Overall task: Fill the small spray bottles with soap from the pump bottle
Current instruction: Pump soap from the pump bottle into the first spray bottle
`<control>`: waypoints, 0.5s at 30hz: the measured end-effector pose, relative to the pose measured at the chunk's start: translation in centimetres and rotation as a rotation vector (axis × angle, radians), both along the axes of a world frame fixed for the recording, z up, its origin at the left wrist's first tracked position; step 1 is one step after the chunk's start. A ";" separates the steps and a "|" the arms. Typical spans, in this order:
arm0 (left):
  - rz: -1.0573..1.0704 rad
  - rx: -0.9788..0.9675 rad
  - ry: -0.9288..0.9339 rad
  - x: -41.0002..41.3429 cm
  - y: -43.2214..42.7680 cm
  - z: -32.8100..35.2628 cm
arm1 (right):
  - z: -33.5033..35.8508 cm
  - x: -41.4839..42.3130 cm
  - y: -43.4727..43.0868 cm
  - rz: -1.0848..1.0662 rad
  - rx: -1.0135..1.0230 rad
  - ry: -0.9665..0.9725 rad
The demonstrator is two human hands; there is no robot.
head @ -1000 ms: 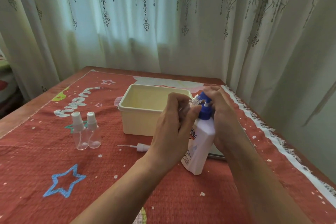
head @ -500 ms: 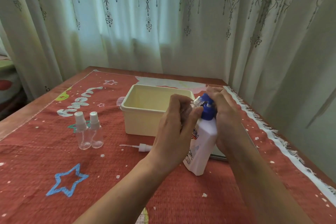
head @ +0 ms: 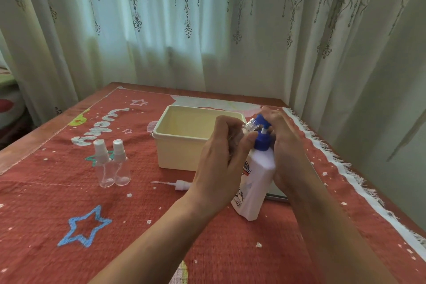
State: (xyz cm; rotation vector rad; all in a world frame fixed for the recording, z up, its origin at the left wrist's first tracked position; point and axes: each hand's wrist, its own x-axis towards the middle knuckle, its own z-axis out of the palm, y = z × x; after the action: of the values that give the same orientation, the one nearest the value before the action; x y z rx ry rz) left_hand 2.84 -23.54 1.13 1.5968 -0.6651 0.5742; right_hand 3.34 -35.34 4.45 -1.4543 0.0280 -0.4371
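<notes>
head view: left hand (head: 221,163) grips a spray bottle (head: 250,125) at the pump bottle (head: 255,175); right hand (head: 288,145) clasps the blue pump (head: 261,141).

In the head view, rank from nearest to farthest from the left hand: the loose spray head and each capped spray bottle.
Measured from the left hand, gripping the open small bottle:
1. Loose spray head, on the cloth just left of it.
2. Right capped bottle, farther left.
3. Left capped bottle, outermost, beside the other.
</notes>
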 end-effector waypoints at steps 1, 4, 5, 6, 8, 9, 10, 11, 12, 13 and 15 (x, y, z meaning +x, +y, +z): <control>0.000 0.004 0.002 0.0 0.0 0.0 | 0.1 0.0 0.0 -0.002 -0.007 -0.007; 0.000 0.004 0.011 0.0 -0.1 -0.2 | 0.0 0.0 0.0 0.004 0.012 -0.019; -0.001 0.000 0.014 0.0 -0.1 -0.2 | 0.1 -0.2 0.1 0.009 0.026 -0.010; -0.002 -0.004 0.017 0.1 -0.1 -0.1 | 0.1 -0.2 0.2 0.009 0.041 0.003; -0.004 -0.009 0.017 0.1 -0.1 -0.1 | 0.2 -0.2 0.2 0.011 0.047 0.024; -0.007 -0.010 0.018 0.1 -0.1 -0.1 | 0.1 -0.2 0.2 0.016 0.037 0.025; -0.010 -0.009 0.017 0.0 -0.1 -0.1 | 0.1 -0.2 0.2 0.020 0.030 0.019; -0.013 -0.005 0.015 0.0 -0.2 -0.2 | 0.1 -0.1 0.1 0.017 0.030 0.015; -0.013 0.002 0.014 -0.1 -0.2 -0.2 | 0.0 0.0 0.0 0.011 0.033 0.012; -0.010 0.006 0.016 -0.1 -0.2 -0.3 | 0.1 -0.1 0.0 0.011 0.039 0.012; -0.005 -0.005 0.026 0.0 -0.2 -0.2 | 0.1 -0.1 0.1 0.022 0.055 0.019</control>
State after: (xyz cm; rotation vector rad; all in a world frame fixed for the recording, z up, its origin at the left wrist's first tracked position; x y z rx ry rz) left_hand 2.82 -23.75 0.88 1.5946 -0.6479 0.5499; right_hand 3.21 -35.25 4.53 -1.4033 0.0392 -0.4019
